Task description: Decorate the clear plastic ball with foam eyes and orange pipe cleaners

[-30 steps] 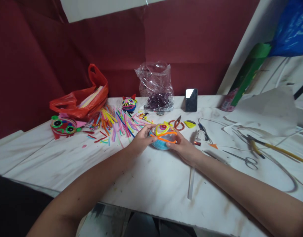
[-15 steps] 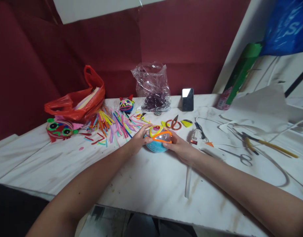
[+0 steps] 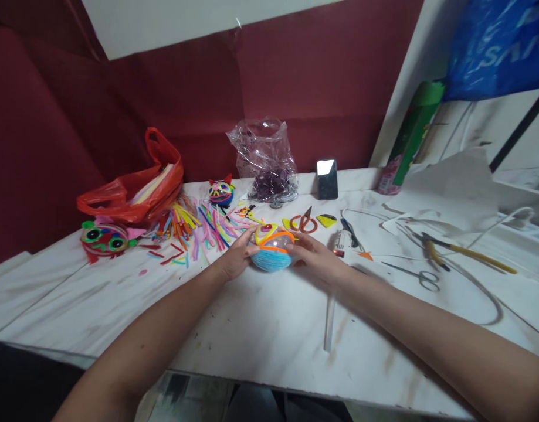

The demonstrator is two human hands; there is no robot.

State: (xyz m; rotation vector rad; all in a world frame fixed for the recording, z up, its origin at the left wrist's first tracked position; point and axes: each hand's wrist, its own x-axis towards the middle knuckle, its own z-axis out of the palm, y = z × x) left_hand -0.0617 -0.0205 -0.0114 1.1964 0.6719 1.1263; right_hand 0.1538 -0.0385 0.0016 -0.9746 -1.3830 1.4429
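A clear round ball (image 3: 271,259) sits between my two hands just above or on the table; I cannot tell which. Its lower part is wrapped in light blue fuzzy pipe cleaner, orange strips frame a bare see-through patch, and a yellow-edged red eye tops it. My left hand (image 3: 240,256) grips its left side, thumb in front. Against the right side, my right hand (image 3: 317,258) has its fingers bent round the ball; some fingertips are hidden behind it. Beyond the ball lie orange-handled scissors (image 3: 303,224) and a yellow-and-black piece (image 3: 326,221).
Loose pipe cleaners (image 3: 207,225), a red plastic bag (image 3: 132,190) and two finished-looking decorated balls (image 3: 104,240) are on the left. At right are a glue gun (image 3: 342,241), small metal scissors (image 3: 421,278), pliers (image 3: 436,255) and cables. A glue stick (image 3: 329,322) lies in front.
The view has shifted slightly, so most things appear a little further left. The ball has turned a little between my hands, and my right fingers have shifted on its side.
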